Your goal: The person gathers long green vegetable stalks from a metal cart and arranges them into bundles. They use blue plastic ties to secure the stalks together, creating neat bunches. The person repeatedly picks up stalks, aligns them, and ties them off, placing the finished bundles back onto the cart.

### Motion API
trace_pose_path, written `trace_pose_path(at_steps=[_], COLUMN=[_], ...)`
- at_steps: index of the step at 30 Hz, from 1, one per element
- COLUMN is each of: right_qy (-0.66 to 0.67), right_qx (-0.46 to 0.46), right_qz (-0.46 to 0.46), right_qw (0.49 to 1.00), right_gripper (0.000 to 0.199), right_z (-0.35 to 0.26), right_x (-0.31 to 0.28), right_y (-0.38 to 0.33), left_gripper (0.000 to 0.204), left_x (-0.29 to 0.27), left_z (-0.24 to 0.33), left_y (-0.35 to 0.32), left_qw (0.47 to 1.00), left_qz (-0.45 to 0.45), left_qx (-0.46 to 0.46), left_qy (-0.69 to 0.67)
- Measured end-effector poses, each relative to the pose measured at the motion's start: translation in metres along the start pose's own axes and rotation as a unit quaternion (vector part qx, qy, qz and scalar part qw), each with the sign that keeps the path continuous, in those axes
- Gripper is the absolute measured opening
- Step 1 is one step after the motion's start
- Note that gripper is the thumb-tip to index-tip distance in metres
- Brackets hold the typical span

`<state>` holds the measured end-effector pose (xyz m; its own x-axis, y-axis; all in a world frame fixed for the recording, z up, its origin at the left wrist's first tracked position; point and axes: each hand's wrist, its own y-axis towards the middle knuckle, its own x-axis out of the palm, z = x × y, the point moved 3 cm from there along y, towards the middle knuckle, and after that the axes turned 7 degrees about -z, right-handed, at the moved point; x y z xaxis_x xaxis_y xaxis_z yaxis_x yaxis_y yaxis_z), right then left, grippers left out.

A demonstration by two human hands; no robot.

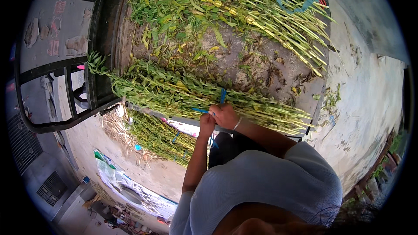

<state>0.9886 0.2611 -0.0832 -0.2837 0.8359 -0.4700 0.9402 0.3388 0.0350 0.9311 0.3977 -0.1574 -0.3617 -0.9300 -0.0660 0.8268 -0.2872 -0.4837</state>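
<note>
A long bundle of leafy green stalks point(174, 89) lies along the near edge of a cart bed. A blue tie strip point(223, 95) runs over the bundle and comes to my hands at its near side. My left hand point(207, 124) is closed, with its fingers on the strip. Touching it, my right hand point(224, 115) is also closed on the strip. The exact grip and any knot are hidden by my fingers. A loose end of the blue strip hangs below my hands.
Loose cut stalks point(244, 13) cover the far side of the bed point(226, 54), with a teal band point(300, 3) on them. A black metal frame point(48, 128) stands at the left. Another stalk bundle point(161, 137) lies on the ground, near a pale sheet point(143, 198).
</note>
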Motion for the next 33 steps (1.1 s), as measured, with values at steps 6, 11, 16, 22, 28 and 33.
trace_pose_path(at_steps=[6,11,16,22,28,33], right_qy=[0.008,-0.031,-0.058,0.052,0.401,0.558], right_qx=[-0.008,0.085,0.102,0.136,0.196,0.233], right_qz=[-0.005,-0.015,0.104,0.222,0.503,0.627], right_qw=[1.000,0.996,0.988,0.964,0.740,0.492], right_gripper=[0.013,0.016,0.020,0.017,0.028,0.031], right_z=[-0.025,0.026,0.005,-0.020,0.007,0.009], right_x=[-0.009,0.033,-0.001,0.010,-0.054,-0.050], right_y=[-0.043,-0.060,-0.056,-0.045,-0.072,-0.067], left_gripper=[0.032,0.034,0.024,0.017,0.035,0.033], left_x=[0.006,0.016,0.031,0.010,0.014,0.020], left_z=[0.070,0.018,0.010,0.014,0.019,-0.005], left_y=[0.019,0.063,0.083,0.056,0.073,0.074], left_qw=[0.993,0.966,0.942,0.924,0.889,0.905], left_qz=[-0.086,-0.186,-0.282,-0.329,-0.384,-0.380], left_qx=[-0.036,-0.153,-0.178,-0.194,-0.247,-0.185], left_qy=[-0.076,-0.089,-0.033,-0.034,0.036,0.051])
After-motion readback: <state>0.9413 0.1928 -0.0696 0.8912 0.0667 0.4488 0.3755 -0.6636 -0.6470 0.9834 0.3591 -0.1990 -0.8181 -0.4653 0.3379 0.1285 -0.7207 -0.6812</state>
